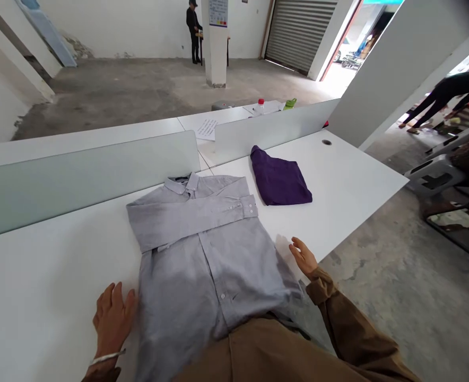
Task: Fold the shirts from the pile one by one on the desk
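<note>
A grey long-sleeved button shirt point(182, 276) lies front up on the white table point(67, 260), its collar toward the divider. One sleeve is laid across the chest, its cuff at the right side; the other is mostly hidden beneath it. The lower hem runs off the near table edge, against my body. My left hand point(113, 318) rests on the table just left of the shirt, fingers apart, holding nothing. Beyond the shirt's right side, my right hand point(303, 258) hovers by the table edge, open and without anything in it. Past it lies a folded purple garment point(280, 178).
Low frosted dividers point(91, 178) run along the table's back. Behind them are a written paper sheet point(206, 129), a red-capped bottle point(260, 106) and a green-lidded item point(289, 104). Stools point(437, 175) stand at right. A person point(193, 32) stands far back, another point(449, 95) bends at right.
</note>
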Action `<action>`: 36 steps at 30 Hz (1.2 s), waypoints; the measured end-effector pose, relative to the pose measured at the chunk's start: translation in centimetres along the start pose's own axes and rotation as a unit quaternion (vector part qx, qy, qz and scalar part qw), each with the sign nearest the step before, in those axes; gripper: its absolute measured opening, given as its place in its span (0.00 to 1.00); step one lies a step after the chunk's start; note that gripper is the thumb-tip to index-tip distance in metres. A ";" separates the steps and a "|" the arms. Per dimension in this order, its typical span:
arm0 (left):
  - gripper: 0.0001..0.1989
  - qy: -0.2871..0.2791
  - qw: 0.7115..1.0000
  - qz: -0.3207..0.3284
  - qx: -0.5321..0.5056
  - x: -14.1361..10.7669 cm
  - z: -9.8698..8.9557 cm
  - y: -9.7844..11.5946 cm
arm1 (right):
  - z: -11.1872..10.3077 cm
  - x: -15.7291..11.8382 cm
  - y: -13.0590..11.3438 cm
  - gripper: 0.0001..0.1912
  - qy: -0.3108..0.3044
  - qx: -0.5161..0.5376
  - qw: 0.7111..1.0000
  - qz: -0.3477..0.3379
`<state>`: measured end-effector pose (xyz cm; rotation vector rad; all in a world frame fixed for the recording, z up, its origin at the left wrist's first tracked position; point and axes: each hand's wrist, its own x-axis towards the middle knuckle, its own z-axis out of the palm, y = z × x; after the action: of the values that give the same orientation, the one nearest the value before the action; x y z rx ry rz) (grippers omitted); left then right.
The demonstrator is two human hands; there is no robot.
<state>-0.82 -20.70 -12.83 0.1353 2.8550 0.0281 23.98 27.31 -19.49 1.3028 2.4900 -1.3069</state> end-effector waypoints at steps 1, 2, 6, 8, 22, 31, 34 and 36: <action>0.29 -0.008 1.000 -0.008 -0.004 -1.5 -0.2 -0.6 | 0.0 -1.1 0.4 0.25 0.003 0.001 1.000 0.012; 0.29 -0.014 1.000 -0.013 -0.008 -2.9 -0.3 -1.2 | 0.0 -2.0 0.6 0.24 0.002 0.001 1.000 0.024; 0.30 -0.014 0.999 0.011 -0.026 -7.8 -0.4 -2.4 | 0.3 -4.8 0.4 0.23 -0.009 -0.023 0.997 0.072; 0.29 -0.010 0.999 0.035 -0.033 -9.9 -0.3 -2.5 | 0.5 -5.8 -0.1 0.23 -0.018 -0.054 0.995 0.087; 0.22 0.047 0.992 0.112 -0.041 -15.8 1.3 -1.8 | 1.4 -8.5 -1.7 0.08 -0.058 -0.134 0.976 0.161; 0.18 -0.162 0.958 -0.117 -0.205 -15.7 -2.4 0.0 | 1.5 -8.9 -0.4 0.12 0.028 0.143 0.964 0.223; 0.19 -0.184 0.917 -0.185 -0.300 -15.7 -2.8 0.1 | 1.4 -9.1 -0.9 0.14 0.013 0.245 0.936 0.252; 0.20 -0.190 0.873 -0.234 -0.384 -15.8 -2.5 0.0 | 1.1 -9.2 -1.5 0.16 -0.005 0.331 0.899 0.286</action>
<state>13.58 -22.19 -6.05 -0.6357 2.2037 0.9054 28.58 20.04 -15.64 1.9184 1.4479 -2.0092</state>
